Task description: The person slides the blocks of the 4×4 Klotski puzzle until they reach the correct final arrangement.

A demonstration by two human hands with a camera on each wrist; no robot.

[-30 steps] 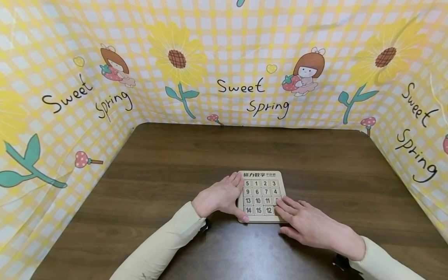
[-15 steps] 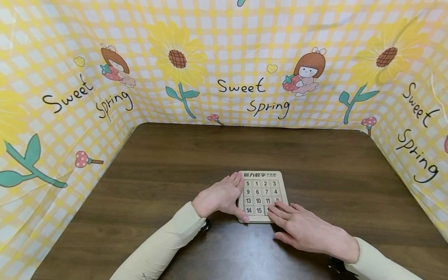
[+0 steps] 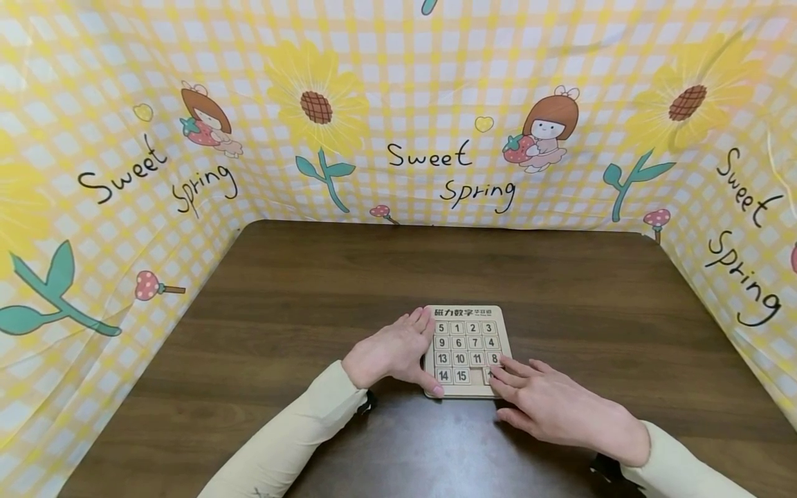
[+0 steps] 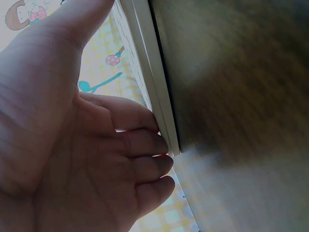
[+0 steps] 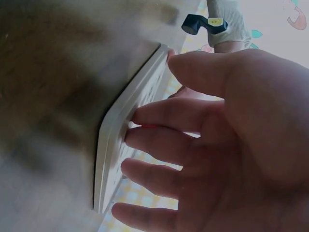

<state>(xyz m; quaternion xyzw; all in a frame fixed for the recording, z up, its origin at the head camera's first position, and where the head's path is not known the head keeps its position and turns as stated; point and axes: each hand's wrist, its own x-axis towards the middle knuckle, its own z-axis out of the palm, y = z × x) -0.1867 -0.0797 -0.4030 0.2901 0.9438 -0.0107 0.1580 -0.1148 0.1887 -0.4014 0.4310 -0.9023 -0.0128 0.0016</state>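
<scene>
A wooden sliding number puzzle (image 3: 472, 395) lies flat on the table in the head view, its numbered tiles in rows. The bottom row shows 14, 15, a bare slot (image 3: 477, 375), then a partly covered tile (image 3: 488, 375) whose number begins with 1. My left hand (image 3: 394, 351) rests along the puzzle's left side, fingers nearly straight at the upper edge and thumb on the lower left corner. My right hand (image 3: 554, 402) reaches in from the right with extended fingers, fingertips on the lower right tile. In the right wrist view its fingers (image 5: 161, 145) meet the tile face.
A dark brown wooden table (image 3: 349, 277) carries the puzzle near its middle. Yellow checked cloth (image 3: 429, 83) with flowers and lettering rises around the back and sides.
My right fingertips moved left onto the 12 tile, then back right. That tile has slid one place right, baring the slot beside 15. My left hand has stayed put.
</scene>
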